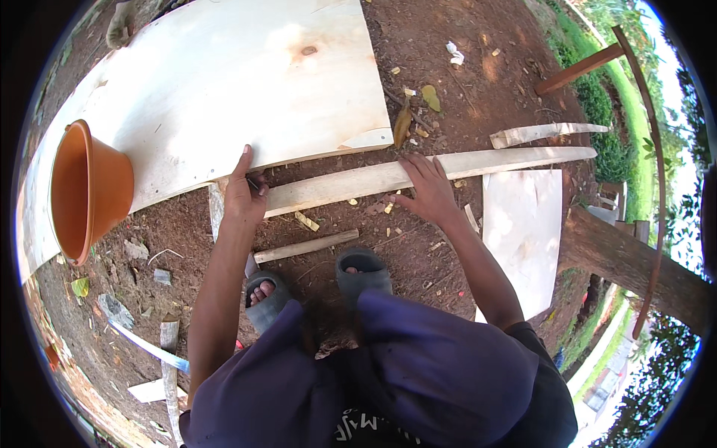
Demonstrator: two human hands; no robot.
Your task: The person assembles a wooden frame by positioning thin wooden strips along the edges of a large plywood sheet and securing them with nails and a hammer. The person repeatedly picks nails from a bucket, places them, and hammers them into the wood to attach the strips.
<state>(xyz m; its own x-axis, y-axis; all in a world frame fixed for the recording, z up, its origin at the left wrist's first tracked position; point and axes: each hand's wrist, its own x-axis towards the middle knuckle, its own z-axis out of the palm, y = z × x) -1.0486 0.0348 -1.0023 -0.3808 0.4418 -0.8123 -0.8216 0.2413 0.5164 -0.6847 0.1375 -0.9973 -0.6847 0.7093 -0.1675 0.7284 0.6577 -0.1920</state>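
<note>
A long, narrow wooden plank (343, 184) lies across in front of me, along the near edge of a large pale plywood sheet (246, 82). My right hand (429, 190) grips it near its middle, fingers over the top and thumb by the near edge. At the plank's left end is my left hand (245, 193), one finger stretched toward the plywood edge and the others curled. A small dark object (256, 181) shows between those curled fingers; its kind is hard to make out.
An orange bucket (108, 187) lies tipped on the plywood at the left. Between my sandals and the plank is a thin wood strip (306, 246). A smaller plywood piece (523, 231) and a tree trunk (635, 261) are to the right. A shorter wood offcut (549, 134) lies beyond the plank.
</note>
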